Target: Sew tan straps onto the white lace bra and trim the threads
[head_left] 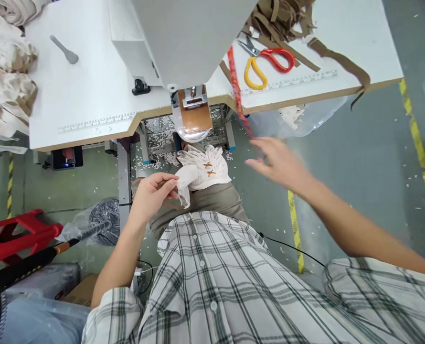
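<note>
My left hand (154, 192) is closed on the edge of a white lace fabric piece (202, 170) with two small brown bows, which rests on my lap below the sewing machine head (189, 57). My right hand (279, 162) is in the air to the right of the machine, blurred by motion, with fingers stretched out and nothing in them. It is close to the lower end of a red measuring tape (238, 93) that hangs off the white table (90, 95).
Scissors (266, 64) with red and yellow handles lie on the table beside a heap of brown straps (284, 19). Cream fabric pieces (5, 71) pile up at the left. A red plastic stool (15, 234) and a bag stand on the floor at the left.
</note>
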Available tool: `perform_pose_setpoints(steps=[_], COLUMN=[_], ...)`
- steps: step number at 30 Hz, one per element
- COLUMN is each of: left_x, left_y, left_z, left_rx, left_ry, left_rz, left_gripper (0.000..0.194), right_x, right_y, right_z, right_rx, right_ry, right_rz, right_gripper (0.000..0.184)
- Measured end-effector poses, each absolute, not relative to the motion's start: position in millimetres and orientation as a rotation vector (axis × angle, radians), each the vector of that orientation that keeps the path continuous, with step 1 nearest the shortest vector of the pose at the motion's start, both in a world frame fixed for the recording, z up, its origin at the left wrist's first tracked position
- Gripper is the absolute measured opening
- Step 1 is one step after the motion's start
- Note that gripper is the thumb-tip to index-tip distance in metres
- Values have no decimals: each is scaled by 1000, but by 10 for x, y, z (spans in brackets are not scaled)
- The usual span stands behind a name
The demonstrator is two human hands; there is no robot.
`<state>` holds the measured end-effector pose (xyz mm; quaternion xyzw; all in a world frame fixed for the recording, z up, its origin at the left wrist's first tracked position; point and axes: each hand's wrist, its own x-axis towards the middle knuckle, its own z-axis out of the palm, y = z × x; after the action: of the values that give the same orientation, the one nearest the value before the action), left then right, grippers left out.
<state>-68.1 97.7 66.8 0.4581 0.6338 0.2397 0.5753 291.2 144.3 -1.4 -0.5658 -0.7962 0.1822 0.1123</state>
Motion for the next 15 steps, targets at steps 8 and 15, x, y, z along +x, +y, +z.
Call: perform_pose_setpoints(steps=[8, 15], left_x=[-429, -59], left_y=[1148, 558], left_z=[887, 21], left_rx=[1826, 1788], left_ry=[1439, 1458], left_rz=[272, 862], left_gripper=[14, 46], right_x=[1675, 1938], right_y=[1410, 1481], right_z=[439, 236], right_rx=[-1030, -1515], right_ry=[-2490, -1774], right_rz=[1471, 1194], right_gripper=[19, 33])
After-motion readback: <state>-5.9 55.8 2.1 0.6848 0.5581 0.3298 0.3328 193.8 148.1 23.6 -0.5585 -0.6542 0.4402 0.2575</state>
